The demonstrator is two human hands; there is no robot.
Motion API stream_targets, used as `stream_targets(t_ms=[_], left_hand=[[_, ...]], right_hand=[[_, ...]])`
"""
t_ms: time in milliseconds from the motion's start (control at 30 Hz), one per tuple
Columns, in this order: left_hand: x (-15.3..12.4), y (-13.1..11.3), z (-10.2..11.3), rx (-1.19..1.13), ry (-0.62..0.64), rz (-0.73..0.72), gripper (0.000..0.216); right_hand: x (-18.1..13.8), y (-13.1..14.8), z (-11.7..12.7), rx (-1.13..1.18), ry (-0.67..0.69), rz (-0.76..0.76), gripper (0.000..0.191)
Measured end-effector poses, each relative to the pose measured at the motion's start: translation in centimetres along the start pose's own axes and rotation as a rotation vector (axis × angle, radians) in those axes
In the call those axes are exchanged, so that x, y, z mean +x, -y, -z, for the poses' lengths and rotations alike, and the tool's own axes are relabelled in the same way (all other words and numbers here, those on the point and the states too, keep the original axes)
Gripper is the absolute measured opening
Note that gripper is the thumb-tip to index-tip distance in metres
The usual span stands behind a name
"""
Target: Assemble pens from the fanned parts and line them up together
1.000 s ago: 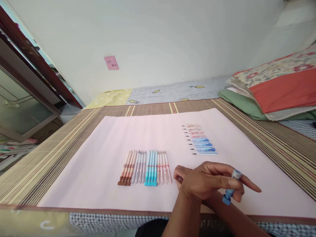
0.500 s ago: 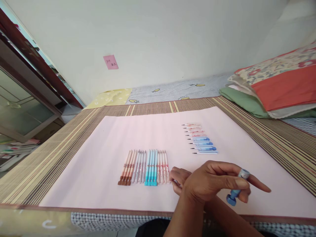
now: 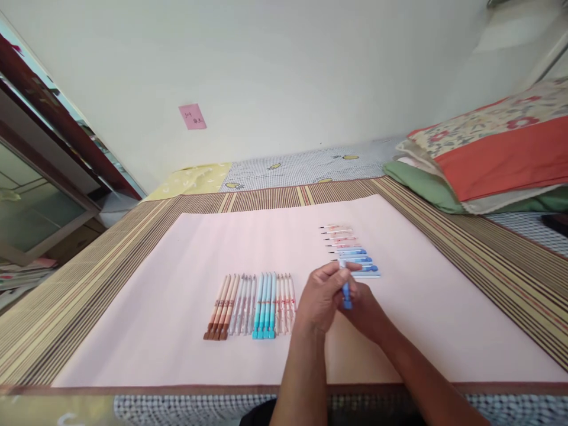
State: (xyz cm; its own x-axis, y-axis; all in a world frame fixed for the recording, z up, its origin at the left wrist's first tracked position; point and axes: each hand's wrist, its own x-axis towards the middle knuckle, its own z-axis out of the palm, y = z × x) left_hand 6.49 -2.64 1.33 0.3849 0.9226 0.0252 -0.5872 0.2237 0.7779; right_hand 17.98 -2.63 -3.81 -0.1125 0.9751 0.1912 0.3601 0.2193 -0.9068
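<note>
Pinched between the fingers of both hands, a blue pen part (image 3: 347, 294) stands nearly upright just in front of the small row of parts (image 3: 350, 251). The left hand (image 3: 320, 299) closes on its upper end; the right hand (image 3: 366, 307), partly hidden behind the left, closes around its lower end. Both hover over the pink sheet (image 3: 177, 284). Left of the hands lies a row of pens (image 3: 251, 305), brown, clear, blue and pink, side by side and touching. Beyond the sheet, a striped mat (image 3: 80, 278) and folded bedding (image 3: 488, 154).
</note>
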Motion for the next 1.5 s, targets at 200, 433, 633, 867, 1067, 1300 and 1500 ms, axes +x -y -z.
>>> stream_targets(t_ms=[200, 433, 633, 867, 1067, 1300, 1500], left_hand=[[0.4, -0.5, 1.8, 0.246, -0.134, -0.064, 0.035], [0.8, 0.3, 2.2, 0.454, -0.178, -0.137, 0.024], [0.8, 0.3, 2.1, 0.683, -0.182, -0.174, 0.018], [0.6, 0.2, 1.5, 0.709, -0.195, -0.169, 0.014], [0.7, 0.2, 1.3, 0.694, -0.246, -0.164, 0.012], [0.8, 0.1, 2.4, 0.534, -0.345, -0.121, 0.030], [0.7, -0.4, 3.5, 0.373, -0.391, -0.140, 0.029]], right_hand=[[1.8, 1.9, 4.4, 0.291, -0.078, -0.054, 0.023], [1.4, 5.1, 5.8, 0.078, -0.099, 0.111, 0.012], [0.9, 5.5, 5.3, -0.115, -0.070, 0.306, 0.013], [1.1, 4.5, 5.1, -0.214, -0.085, 0.422, 0.020], [1.1, 4.1, 4.5, -0.252, -0.073, 0.467, 0.028], [1.4, 4.5, 6.3, -0.204, -0.287, 0.411, 0.023], [1.7, 1.0, 9.4, -0.231, -0.448, 0.131, 0.016]])
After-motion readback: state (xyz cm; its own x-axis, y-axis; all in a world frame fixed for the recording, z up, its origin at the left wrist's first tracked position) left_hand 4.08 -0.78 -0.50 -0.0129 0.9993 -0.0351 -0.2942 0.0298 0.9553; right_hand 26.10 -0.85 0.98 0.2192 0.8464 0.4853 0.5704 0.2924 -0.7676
